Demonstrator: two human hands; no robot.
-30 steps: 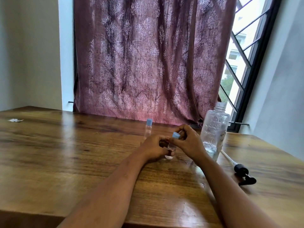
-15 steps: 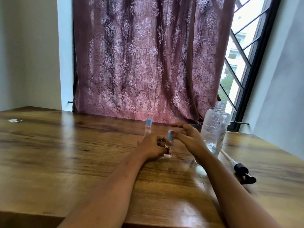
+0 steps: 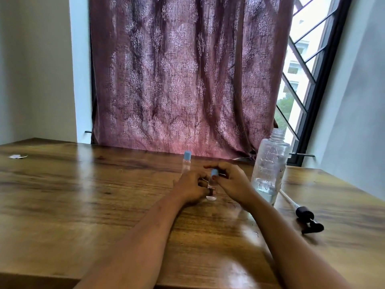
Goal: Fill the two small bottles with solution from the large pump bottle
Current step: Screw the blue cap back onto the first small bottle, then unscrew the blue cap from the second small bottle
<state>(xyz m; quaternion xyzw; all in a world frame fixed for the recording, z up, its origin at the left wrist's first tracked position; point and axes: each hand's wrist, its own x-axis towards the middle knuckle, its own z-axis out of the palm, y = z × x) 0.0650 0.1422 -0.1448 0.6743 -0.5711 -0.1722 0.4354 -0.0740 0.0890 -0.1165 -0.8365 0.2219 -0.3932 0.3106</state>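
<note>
A small clear bottle with a blue cap point(image 3: 213, 184) stands upright on the wooden table point(image 3: 83, 205), between my two hands. My left hand point(image 3: 190, 189) grips its body. My right hand point(image 3: 231, 182) has its fingertips closed on the blue cap. A second small bottle with a blue cap point(image 3: 186, 162) stands just behind my left hand, untouched. The large clear bottle point(image 3: 269, 165) stands open-necked to the right, with a little liquid at its bottom. Its black pump head with tube point(image 3: 306, 215) lies on the table right of it.
A patterned maroon curtain point(image 3: 183, 80) hangs behind the table's far edge. A barred window point(image 3: 302, 69) is at the right. A small scrap of paper point(image 3: 16, 156) lies at the far left of the table.
My right hand opened off the cap half a second ago and has closed on it again. The bottle has stayed upright in my left hand.
</note>
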